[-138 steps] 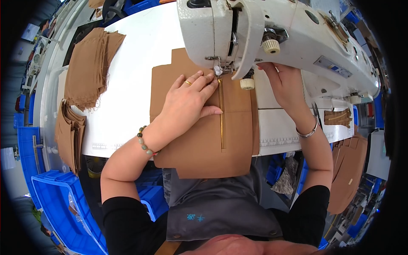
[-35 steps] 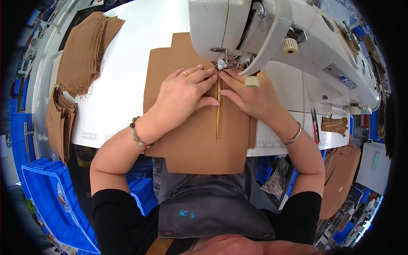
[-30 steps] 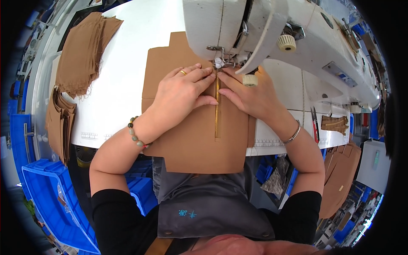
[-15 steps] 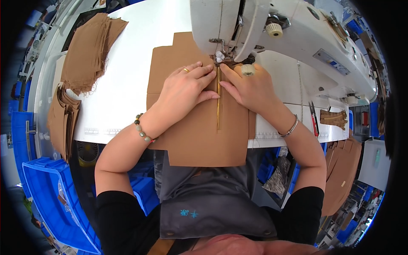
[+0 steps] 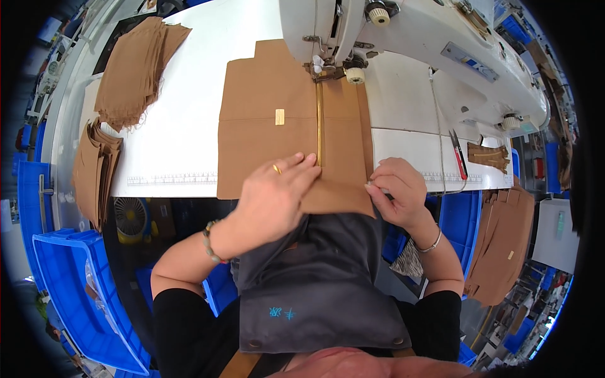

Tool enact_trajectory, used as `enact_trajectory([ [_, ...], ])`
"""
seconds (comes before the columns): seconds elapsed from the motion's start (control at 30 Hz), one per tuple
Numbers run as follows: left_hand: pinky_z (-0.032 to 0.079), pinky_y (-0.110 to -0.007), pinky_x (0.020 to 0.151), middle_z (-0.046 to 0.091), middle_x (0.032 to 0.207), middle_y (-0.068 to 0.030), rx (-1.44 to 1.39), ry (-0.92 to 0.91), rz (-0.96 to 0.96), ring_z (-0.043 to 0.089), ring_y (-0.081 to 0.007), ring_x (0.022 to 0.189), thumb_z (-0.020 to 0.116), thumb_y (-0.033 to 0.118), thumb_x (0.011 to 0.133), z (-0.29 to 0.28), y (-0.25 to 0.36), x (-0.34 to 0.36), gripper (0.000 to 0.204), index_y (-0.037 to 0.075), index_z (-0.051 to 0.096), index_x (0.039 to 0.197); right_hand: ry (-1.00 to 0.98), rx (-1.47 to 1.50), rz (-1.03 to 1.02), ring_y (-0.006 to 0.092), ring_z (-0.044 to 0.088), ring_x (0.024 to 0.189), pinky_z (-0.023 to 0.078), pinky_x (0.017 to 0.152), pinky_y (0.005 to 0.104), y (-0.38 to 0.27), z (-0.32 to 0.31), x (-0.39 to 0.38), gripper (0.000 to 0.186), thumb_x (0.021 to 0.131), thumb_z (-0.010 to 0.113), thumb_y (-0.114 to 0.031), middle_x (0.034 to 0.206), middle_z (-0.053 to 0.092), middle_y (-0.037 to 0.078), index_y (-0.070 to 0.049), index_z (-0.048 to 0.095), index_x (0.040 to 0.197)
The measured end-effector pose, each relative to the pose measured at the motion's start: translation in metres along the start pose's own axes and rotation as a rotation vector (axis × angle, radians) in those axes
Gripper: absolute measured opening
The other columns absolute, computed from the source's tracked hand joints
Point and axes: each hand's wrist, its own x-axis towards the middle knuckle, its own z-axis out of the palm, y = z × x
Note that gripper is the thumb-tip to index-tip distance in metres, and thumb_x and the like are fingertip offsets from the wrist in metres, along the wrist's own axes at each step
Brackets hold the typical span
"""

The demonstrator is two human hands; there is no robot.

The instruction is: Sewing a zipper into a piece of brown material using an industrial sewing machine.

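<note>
A brown panel point(image 5: 250, 91) lies beneath the sewing machine's presser foot point(image 5: 318, 68), a gold zipper point(image 5: 319, 123) running down it. A small pale rectangular patch point(image 5: 280, 117) shows on its left half. My left hand point(image 5: 280, 189) rests on the panel's near part, fingers extended near the zipper's lower end, thumb hidden; the panel looks bent below it. My right hand point(image 5: 397, 189) is closed in a pinch at the panel's right edge, on something too small to make out.
Brown piece stacks point(image 5: 129, 69) lie left. Red-and-black snips point(image 5: 460, 160), short brown zipper pieces point(image 5: 488, 157) and a cord point(image 5: 435, 113) lie right of the machine point(image 5: 454, 31). Blue bins point(image 5: 88, 296) stand below; more brown panels point(image 5: 498, 246) are at lower right.
Both hands have come back toward me from the presser foot, the right also rightward, now pinched. The pale patch is uncovered, and the panel's near part has become bent.
</note>
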Motion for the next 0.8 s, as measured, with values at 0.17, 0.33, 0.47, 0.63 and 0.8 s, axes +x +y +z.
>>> enact_trajectory([
  [0.17, 0.055, -0.045, 0.079, 0.065, 0.082, -0.0204, -0.432, -0.286, -0.486, 0.071, -0.0337, 0.09, 0.054, 0.023, 0.104, -0.049, -0.016, 0.044, 0.032, -0.005, 0.067, 0.095, 0.002, -0.016, -0.074, 0.0322, 0.067, 0.081, 0.059, 0.077, 0.04, -0.009, 0.022, -0.003, 0.021, 0.074, 0.083, -0.007, 0.088, 0.065, 0.01, -0.005, 0.065, 0.084],
  [0.33, 0.052, -0.04, 0.07, 0.052, 0.065, -0.0191, -0.547, -0.186, -0.447, 0.066, -0.0319, 0.067, 0.048, 0.036, 0.111, -0.017, -0.043, 0.021, 0.051, -0.007, 0.058, 0.084, -0.088, -0.09, -0.119, 0.0303, 0.066, 0.089, 0.057, 0.081, 0.0406, -0.021, 0.045, 0.021, 0.028, 0.076, 0.082, -0.011, 0.099, 0.066, 0.01, -0.003, 0.068, 0.099],
  [0.47, 0.05, -0.035, 0.067, 0.061, 0.068, -0.0132, -0.688, 0.08, -0.312, 0.065, -0.0221, 0.065, 0.047, 0.035, 0.112, 0.001, -0.043, 0.015, 0.048, -0.007, 0.063, 0.096, -0.151, -0.147, -0.135, 0.0283, 0.067, 0.086, 0.056, 0.072, 0.0386, -0.018, 0.053, 0.02, 0.029, 0.079, 0.08, -0.01, 0.099, 0.067, 0.01, -0.001, 0.07, 0.105],
  [0.63, 0.05, -0.031, 0.067, 0.068, 0.078, -0.0097, -0.81, 0.06, -0.369, 0.063, -0.0148, 0.071, 0.046, 0.034, 0.112, -0.001, -0.045, 0.006, 0.046, -0.007, 0.065, 0.107, -0.164, -0.138, -0.115, 0.0283, 0.067, 0.082, 0.055, 0.066, 0.0359, -0.015, 0.052, 0.02, 0.026, 0.079, 0.078, -0.006, 0.098, 0.067, 0.011, -0.001, 0.069, 0.103],
  [0.8, 0.049, -0.029, 0.065, 0.064, 0.072, -0.0081, -0.886, 0.048, -0.417, 0.059, -0.0118, 0.068, 0.045, 0.034, 0.113, -0.001, -0.051, 0.0, 0.047, -0.007, 0.064, 0.102, -0.1, -0.119, -0.121, 0.0254, 0.065, 0.084, 0.055, 0.067, 0.0343, -0.01, 0.053, 0.02, 0.022, 0.078, 0.073, -0.008, 0.098, 0.065, 0.01, 0.0, 0.068, 0.099],
])
